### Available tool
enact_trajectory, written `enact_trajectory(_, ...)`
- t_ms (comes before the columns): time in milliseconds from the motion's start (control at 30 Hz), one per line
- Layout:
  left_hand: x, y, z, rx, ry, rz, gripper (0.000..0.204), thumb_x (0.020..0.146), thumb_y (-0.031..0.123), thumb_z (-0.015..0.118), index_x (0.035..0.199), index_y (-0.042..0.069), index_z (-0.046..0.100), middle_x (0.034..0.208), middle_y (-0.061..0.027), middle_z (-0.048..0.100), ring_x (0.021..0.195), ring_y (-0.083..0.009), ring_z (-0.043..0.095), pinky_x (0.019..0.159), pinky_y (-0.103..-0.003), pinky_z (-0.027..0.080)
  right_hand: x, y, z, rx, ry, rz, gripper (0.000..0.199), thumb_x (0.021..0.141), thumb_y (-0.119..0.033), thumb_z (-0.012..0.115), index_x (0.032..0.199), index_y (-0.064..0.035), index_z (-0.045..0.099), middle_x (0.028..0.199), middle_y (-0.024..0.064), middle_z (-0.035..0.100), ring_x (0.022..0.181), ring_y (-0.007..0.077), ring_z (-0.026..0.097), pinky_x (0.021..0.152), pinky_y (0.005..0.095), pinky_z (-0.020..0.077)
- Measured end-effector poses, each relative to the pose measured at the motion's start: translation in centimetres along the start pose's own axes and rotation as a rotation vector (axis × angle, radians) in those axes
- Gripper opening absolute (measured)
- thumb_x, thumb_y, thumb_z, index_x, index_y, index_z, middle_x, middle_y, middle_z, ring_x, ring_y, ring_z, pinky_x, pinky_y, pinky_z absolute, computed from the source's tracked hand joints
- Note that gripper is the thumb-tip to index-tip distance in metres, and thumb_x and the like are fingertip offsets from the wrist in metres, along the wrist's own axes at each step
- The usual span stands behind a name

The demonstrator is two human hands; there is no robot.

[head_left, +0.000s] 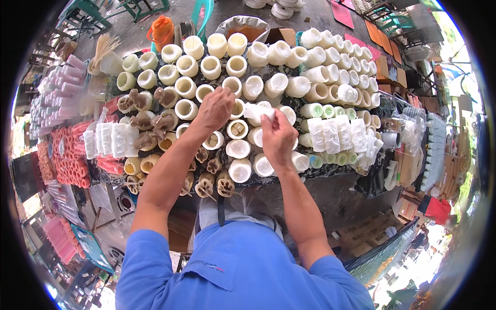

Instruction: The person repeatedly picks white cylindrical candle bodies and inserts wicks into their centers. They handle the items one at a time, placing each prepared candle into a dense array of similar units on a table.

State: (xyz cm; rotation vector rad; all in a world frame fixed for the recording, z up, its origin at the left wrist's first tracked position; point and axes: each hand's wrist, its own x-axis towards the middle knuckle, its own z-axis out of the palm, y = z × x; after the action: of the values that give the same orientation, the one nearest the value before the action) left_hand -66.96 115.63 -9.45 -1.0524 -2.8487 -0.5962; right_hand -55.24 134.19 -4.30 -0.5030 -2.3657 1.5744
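Observation:
Both my arms reach over a table crowded with thick-walled, cream cylindrical moulds (210, 67). In my right hand (279, 137), thumb and fingers grip a white, waxy-looking piece (257, 112), lying on its side just above the moulds. My left hand (216, 108) is to its left, fingers curled together and pointing down among the mould rims; what they hold, if anything, is hidden. Below my hands stand moulds with white filling (240, 170) and one with a pale block inside (237, 129). Brown, lumpy-topped moulds (150, 120) stand left of my left forearm.
White ruffled pieces (330, 133) lie on the right side, others (110, 139) on the left. Red tubes (70, 163) and pink cylinders (57, 93) fill the far left. An orange container (161, 32) and an open sack (243, 28) stand behind the moulds.

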Motion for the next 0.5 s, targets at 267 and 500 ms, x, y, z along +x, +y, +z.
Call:
enact_trajectory(267, -2.6, -0.2, -0.5, -0.099, 0.014, 0.095, 0.008, 0.085, 0.005, 0.069, 0.093, 0.006, 0.07, 0.097, -0.0072, 0.067, 0.095, -0.0278, 0.067, 0.085, -0.043, 0.057, 2.6, 1.3, 4.2, -0.418, -0.099, -0.45, 0.027, 0.096, -0.01, 0.078, 0.118, 0.0033, 0.071, 0.092, 0.0212, 0.076, 0.083, 0.0384, 0.076, 0.074, 0.0469, 0.0616)
enact_trajectory(500, -2.4, -1.0, 0.4, -0.132, 0.014, 0.152, 0.014, 0.083, 0.006, 0.071, 0.097, 0.007, 0.07, 0.096, -0.0056, 0.066, 0.095, -0.0251, 0.066, 0.085, -0.041, 0.055, 3.2, 2.5, 5.5, -0.419, -0.189, -0.421, 0.037, 0.095, -0.008, 0.08, 0.129, 0.0045, 0.071, 0.1, 0.0214, 0.078, 0.085, 0.039, 0.076, 0.075, 0.0472, 0.061)
